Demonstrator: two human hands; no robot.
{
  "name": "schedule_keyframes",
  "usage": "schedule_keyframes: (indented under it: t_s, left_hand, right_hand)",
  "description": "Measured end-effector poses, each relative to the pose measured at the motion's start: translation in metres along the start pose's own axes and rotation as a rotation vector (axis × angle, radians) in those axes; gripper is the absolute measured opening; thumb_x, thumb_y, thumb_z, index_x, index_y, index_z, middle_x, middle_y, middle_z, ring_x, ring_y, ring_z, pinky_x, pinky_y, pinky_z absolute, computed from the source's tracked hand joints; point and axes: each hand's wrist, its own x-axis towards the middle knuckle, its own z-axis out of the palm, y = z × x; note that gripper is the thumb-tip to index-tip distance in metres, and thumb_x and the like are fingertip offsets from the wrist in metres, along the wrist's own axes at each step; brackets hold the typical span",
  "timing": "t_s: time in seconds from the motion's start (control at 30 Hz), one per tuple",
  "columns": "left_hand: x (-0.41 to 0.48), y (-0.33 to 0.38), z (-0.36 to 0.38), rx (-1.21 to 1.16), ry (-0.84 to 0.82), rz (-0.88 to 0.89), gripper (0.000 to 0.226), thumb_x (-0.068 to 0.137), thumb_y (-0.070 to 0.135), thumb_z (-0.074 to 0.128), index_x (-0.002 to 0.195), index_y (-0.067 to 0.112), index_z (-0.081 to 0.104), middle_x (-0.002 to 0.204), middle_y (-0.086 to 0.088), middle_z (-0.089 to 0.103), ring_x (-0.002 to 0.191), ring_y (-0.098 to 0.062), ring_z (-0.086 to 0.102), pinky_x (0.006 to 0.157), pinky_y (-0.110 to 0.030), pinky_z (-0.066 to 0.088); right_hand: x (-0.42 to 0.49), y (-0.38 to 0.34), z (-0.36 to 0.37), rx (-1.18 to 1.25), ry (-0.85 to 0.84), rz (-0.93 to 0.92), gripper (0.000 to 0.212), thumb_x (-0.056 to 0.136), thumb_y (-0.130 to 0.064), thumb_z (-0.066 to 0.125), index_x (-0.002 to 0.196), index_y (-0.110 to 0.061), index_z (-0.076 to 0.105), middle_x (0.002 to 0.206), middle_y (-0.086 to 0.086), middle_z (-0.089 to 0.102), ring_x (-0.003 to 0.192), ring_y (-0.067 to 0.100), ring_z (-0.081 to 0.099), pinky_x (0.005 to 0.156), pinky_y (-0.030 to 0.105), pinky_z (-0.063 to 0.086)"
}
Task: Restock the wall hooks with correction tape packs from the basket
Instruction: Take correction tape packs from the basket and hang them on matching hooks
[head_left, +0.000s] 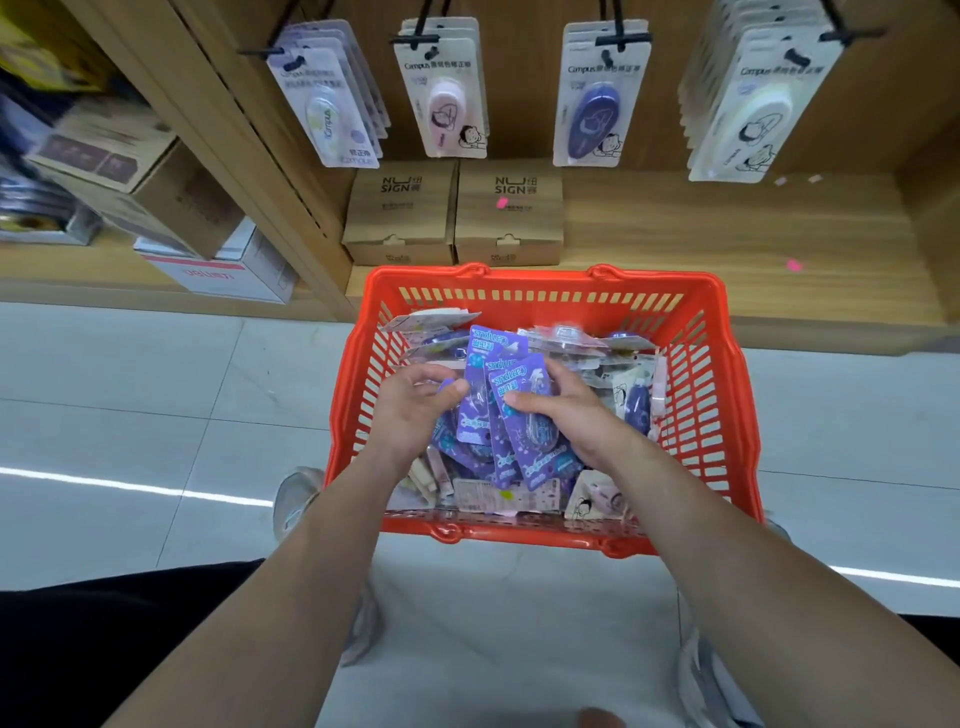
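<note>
**Stock entry: purple correction tape packs, in hand over the basket**

**Item.** Purple packs, several, fanned. They are held low inside the red basket, near its middle, above a loose heap of mixed packs.

**Hands.** The left hand has its fingers curled on the fan's left edge, with the thumb on top. The right hand grips the right-hand cards, thumb laid across a card face. Both are occupied.

**Destination.** Four wall hooks are in view, each already loaded:
- lilac packs
- pink packs
- dark blue packs
- white packs

None plainly matches the purple cards, and I cannot tell which hook is theirs.

**Risks, as judged.**
- The fan is loosely squared, so a card could slide out on the lift and drop back into the heap.
- The hanging holes are unaligned, so threading several at once may snag on a hook tip.
- The print reads inverted from here, so the cards likely need turning first.
- With similar branding throughout, misfiling on the wrong hook is easy.
- The outer stacks look thick, so free hook length may be short.

**Surroundings.**
- Two kraft boxes stand at the shelf's back edge, under the pink and dark blue packs.
- The basket sits on the floor against the shelf's front edge.
- Cartons fill the bay to the left.
</note>
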Motion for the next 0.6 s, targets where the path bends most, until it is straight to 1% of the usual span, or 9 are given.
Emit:
schedule_keyframes:
  t_s: [0.1,0.2,0.23,0.3,0.37,0.4,0.47,0.53,0.6]
  left_hand:
    - [0.006,-0.002,0.005,0.003,-0.004,0.020,0.009,0.094,0.011,0.072,0.097,0.005,0.065,0.085,0.001,0.074,0.076,-0.010,0.075,0.059,-0.025,0.060]
    - [0.013,-0.005,0.010,0.020,-0.024,0.032,0.010,0.094,0.012,0.072,0.099,0.004,0.067,0.090,0.000,0.073,0.085,-0.018,0.074,0.065,-0.025,0.061]
    - [0.016,-0.006,0.011,0.025,-0.036,0.033,0.012,0.094,0.013,0.073,0.101,0.003,0.068,0.093,0.002,0.073,0.091,-0.019,0.073,0.071,-0.028,0.062]
    - [0.019,-0.006,0.011,0.031,-0.061,0.006,0.021,0.091,0.022,0.077,0.105,0.007,0.071,0.103,0.004,0.072,0.104,-0.020,0.072,0.086,-0.041,0.062]
    - [0.023,-0.006,0.009,0.025,-0.072,-0.030,0.043,0.076,0.043,0.087,0.108,0.019,0.072,0.118,0.003,0.071,0.118,-0.022,0.067,0.098,-0.052,0.056]
    - [0.026,-0.009,0.008,0.015,-0.073,-0.050,0.050,0.068,0.049,0.089,0.108,0.025,0.072,0.125,0.003,0.069,0.122,-0.023,0.065,0.100,-0.055,0.054]
    - [0.030,-0.012,0.009,-0.020,-0.082,-0.077,0.044,0.071,0.040,0.089,0.108,0.028,0.070,0.131,0.001,0.065,0.123,-0.026,0.065,0.099,-0.055,0.055]
    - [0.029,-0.012,0.012,-0.050,-0.083,-0.095,0.029,0.085,0.023,0.083,0.110,0.025,0.067,0.131,-0.004,0.066,0.116,-0.027,0.069,0.090,-0.048,0.060]
    - [0.029,-0.015,0.014,-0.077,-0.097,-0.098,0.020,0.094,0.013,0.073,0.111,0.021,0.065,0.122,-0.007,0.072,0.103,-0.027,0.075,0.075,-0.041,0.062]
  right_hand:
    - [0.004,0.003,-0.003,-0.056,-0.017,0.028,0.053,0.084,-0.018,0.084,0.128,-0.031,0.059,0.113,-0.006,0.075,0.097,0.014,0.076,0.093,0.044,0.060]
    - [0.009,0.005,-0.005,-0.105,-0.008,0.033,0.046,0.083,-0.018,0.085,0.115,-0.039,0.060,0.112,-0.006,0.076,0.099,0.016,0.076,0.096,0.046,0.059]
    - [0.010,0.005,-0.005,-0.115,-0.009,0.034,0.045,0.083,-0.019,0.085,0.112,-0.041,0.059,0.111,-0.007,0.076,0.098,0.015,0.076,0.096,0.045,0.059]
    - [0.013,0.006,-0.006,-0.119,-0.008,0.041,0.044,0.083,-0.021,0.085,0.114,-0.040,0.060,0.110,-0.008,0.077,0.098,0.014,0.076,0.096,0.045,0.058]
    - [0.016,0.007,-0.006,-0.118,-0.004,0.042,0.045,0.084,-0.022,0.084,0.121,-0.034,0.061,0.112,-0.007,0.077,0.099,0.015,0.076,0.095,0.043,0.059]
    - [0.017,0.008,-0.005,-0.120,-0.001,0.037,0.044,0.085,-0.023,0.083,0.122,-0.033,0.061,0.113,-0.006,0.077,0.098,0.014,0.076,0.094,0.041,0.059]
    - [0.017,0.007,-0.004,-0.126,0.010,0.012,0.038,0.087,-0.024,0.082,0.117,-0.035,0.061,0.112,-0.008,0.076,0.095,0.010,0.075,0.087,0.033,0.059]
    - [0.017,0.008,-0.001,-0.124,0.013,-0.005,0.036,0.089,-0.024,0.080,0.115,-0.036,0.059,0.108,-0.011,0.075,0.091,0.006,0.075,0.079,0.026,0.059]
    - [0.017,0.012,0.003,-0.121,0.030,-0.013,0.039,0.089,-0.023,0.080,0.120,-0.034,0.057,0.110,-0.009,0.076,0.092,0.008,0.076,0.082,0.030,0.060]
